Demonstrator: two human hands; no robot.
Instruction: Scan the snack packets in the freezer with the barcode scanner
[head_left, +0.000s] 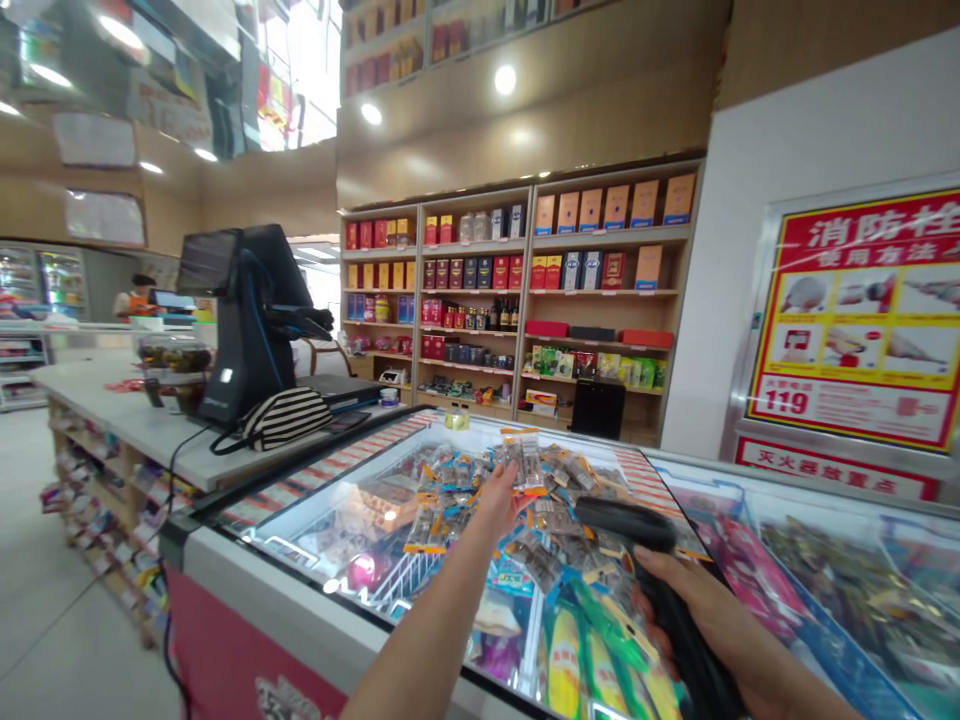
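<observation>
My left hand (506, 492) is closed on a small snack packet (525, 460) with orange ends and a clear middle, held up over a pile of similar packets (555, 545). In my right hand (675, 600) is a black handheld barcode scanner (626, 522), my fingers wrapped round its handle. The scanner's head points left, toward the packet, with a gap between them. Beneath both hands the loose packets are spread on the glass top of a chest freezer (300, 590). Frozen goods in yellow and green wrappers (592, 650) show through the glass.
A point-of-sale terminal (244, 310) stands on the counter (82, 380) at left, beside a striped pouch (285, 418). Shelves of boxed goods (472, 272) line the back wall. A second freezer (847, 590) lies at right, below a red fire-hydrant sign (862, 320). Another person (139, 297) is far left.
</observation>
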